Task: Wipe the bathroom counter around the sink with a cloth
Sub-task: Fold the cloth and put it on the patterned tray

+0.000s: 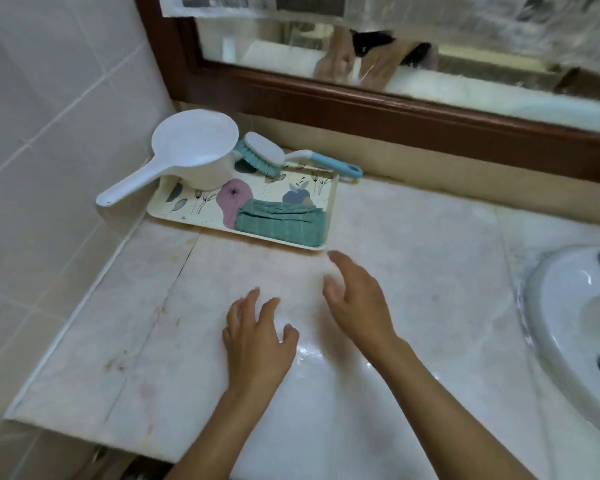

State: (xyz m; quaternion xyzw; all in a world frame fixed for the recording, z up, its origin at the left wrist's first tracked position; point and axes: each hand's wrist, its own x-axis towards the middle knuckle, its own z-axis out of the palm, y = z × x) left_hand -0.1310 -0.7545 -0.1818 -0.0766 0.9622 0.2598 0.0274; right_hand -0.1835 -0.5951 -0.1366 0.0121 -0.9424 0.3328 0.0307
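**Figure: Both hands bare above the worktop, cloth not yet taken up**

The right hand point(354, 299) is shown open, fingers loosely curved and holding nothing, its fingertips near the tray's front right corner. The left hand point(253, 337) is spread wide beside it, also holding nothing; whether it touches the worktop point(413, 271) cannot be told. The folded teal cloth point(281, 221) lies in the front right part of the tray point(205, 216), just beyond the right hand.

The step in hand is judged to be the fetching of the cloth. It is best pinched at its near folded edge and lifted over the low rim, so that the tray is not dragged. The white scoop point(194, 147) and the brush point(267, 154), set at the back of the tray, need not be disturbed.

Open room is offered by the broad bare stretch between tray and sink point(548, 289). Strokes are bounded by the tiled wall point(49, 116) on the left, the mirror frame point(361, 109) behind, the sink's rim on the right and the worktop's front edge.
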